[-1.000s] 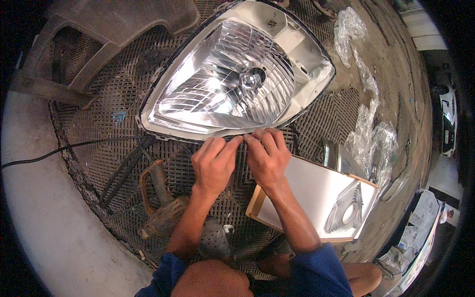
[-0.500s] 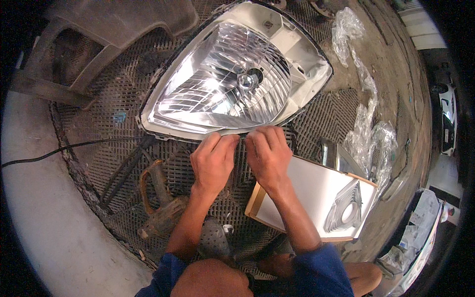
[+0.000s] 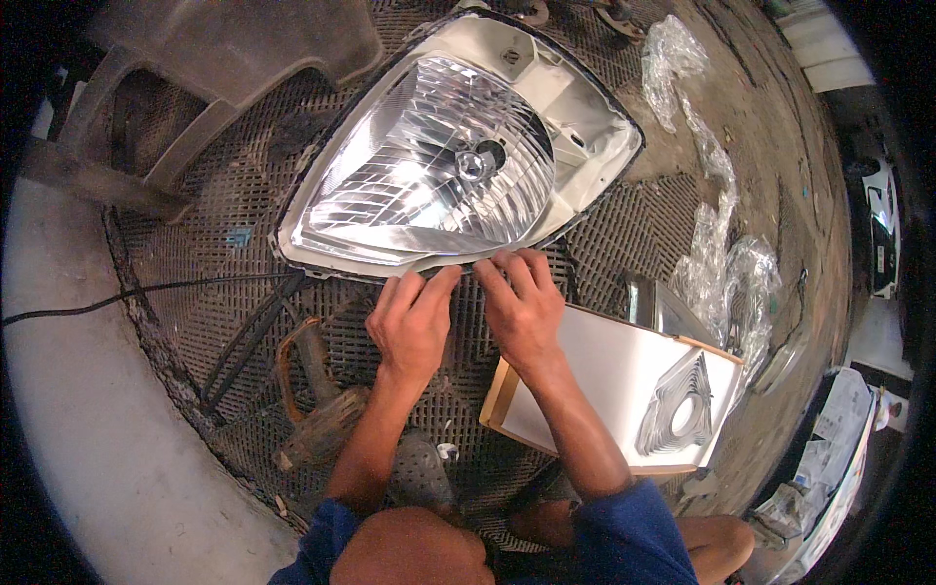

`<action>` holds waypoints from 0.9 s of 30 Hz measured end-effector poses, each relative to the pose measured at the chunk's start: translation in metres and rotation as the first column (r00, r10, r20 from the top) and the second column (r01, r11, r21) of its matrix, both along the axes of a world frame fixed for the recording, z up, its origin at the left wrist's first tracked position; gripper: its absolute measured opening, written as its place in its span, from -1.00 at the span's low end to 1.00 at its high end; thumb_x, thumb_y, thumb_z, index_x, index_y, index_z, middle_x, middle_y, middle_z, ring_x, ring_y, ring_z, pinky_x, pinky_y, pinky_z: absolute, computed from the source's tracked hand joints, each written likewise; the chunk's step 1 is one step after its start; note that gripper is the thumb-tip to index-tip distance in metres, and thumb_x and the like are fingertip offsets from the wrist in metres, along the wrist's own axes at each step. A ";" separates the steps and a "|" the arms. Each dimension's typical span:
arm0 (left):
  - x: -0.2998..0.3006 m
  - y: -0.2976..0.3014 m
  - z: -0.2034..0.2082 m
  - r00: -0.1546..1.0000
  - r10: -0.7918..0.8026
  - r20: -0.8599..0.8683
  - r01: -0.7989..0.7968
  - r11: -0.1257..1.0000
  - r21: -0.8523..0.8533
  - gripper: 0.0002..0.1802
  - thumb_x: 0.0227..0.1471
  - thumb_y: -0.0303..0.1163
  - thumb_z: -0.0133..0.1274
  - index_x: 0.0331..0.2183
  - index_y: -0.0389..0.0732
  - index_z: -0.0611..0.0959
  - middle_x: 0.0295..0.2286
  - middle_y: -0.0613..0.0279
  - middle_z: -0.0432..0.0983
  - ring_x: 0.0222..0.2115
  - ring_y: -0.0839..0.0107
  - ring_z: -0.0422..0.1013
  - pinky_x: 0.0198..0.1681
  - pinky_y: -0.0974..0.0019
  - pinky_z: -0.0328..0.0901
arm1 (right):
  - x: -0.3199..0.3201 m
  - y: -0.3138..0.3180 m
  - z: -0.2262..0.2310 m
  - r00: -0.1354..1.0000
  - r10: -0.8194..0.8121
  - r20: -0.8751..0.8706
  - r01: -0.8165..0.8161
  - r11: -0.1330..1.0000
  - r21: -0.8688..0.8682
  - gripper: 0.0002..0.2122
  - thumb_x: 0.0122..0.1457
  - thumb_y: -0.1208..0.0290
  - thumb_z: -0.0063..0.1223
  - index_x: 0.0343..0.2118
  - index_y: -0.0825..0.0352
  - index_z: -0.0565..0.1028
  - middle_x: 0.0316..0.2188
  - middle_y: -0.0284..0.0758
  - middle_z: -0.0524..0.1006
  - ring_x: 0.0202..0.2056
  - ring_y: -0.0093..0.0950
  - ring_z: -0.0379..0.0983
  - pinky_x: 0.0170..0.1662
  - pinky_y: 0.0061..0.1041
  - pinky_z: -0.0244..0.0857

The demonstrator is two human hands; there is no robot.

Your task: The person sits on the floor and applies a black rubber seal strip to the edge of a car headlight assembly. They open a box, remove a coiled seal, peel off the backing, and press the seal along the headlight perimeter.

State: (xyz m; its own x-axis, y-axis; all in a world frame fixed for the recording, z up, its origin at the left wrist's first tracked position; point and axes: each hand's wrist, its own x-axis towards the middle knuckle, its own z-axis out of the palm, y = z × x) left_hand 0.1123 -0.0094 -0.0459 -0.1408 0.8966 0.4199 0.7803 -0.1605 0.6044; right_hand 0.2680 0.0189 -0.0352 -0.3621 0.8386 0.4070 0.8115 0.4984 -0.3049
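Note:
A car headlight [image 3: 429, 156] without its clear lens lies face up, its chrome reflector and bulb opening showing inside a pale housing. A dark strip runs around the rim of that housing. Both hands are at the near edge, close together. My left hand [image 3: 408, 327] is closed, thumb and fingertips pinching at the rim. Just to its right, my right hand [image 3: 524, 310] has its fingers curled onto the same edge. The backs of my hands hide most of the fingertips, so whether they pinch the strip or the housing cannot be told.
A cardboard box [image 3: 604, 375] with a white printed top lies right of my right forearm. Clear plastic wrap [image 3: 707, 263] trails beyond it. A worn power tool [image 3: 322, 419] sits left of my left forearm, near a black cable [image 3: 146, 290]. A dark plastic stool [image 3: 234, 58] is at the far left.
The headlight appears slightly lower and further left in the picture, with little change in the rest of the scene. Both hands stay at its near edge, fingers shifted slightly.

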 end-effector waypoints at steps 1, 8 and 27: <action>0.000 -0.001 0.000 1.000 0.008 -0.017 -0.008 1.000 -0.002 -0.76 -0.07 -0.46 0.30 -0.27 -0.01 0.78 -0.56 0.31 0.36 -0.52 0.28 0.40 -0.49 0.21 0.33 | 0.000 0.000 0.000 1.000 0.009 0.005 -0.009 1.000 0.010 -0.61 -0.16 0.56 0.17 -0.15 0.28 0.58 -0.20 -0.32 0.54 -0.13 -0.25 0.48 -0.18 -0.35 0.48; 0.000 0.000 -0.003 0.998 0.020 -0.059 -0.017 0.998 0.054 -0.76 -0.08 -0.44 0.31 -0.27 0.01 0.79 -0.58 0.32 0.32 -0.55 0.31 0.37 -0.53 0.22 0.29 | 0.000 0.000 0.002 1.000 0.029 -0.012 -0.029 0.999 0.027 -0.59 -0.17 0.54 0.19 -0.13 0.30 0.58 -0.21 -0.30 0.54 -0.15 -0.26 0.48 -0.18 -0.36 0.48; -0.005 0.006 -0.003 0.990 -0.058 -0.132 0.067 0.996 0.063 -0.75 -0.12 -0.49 0.27 -0.29 -0.05 0.73 -0.51 0.33 0.36 -0.49 0.28 0.39 -0.48 0.24 0.33 | 0.003 0.008 0.002 0.986 0.142 0.089 -0.152 0.982 0.110 -0.68 -0.04 0.40 0.09 -0.18 0.30 0.59 -0.23 -0.34 0.53 -0.17 -0.37 0.50 -0.26 -0.43 0.38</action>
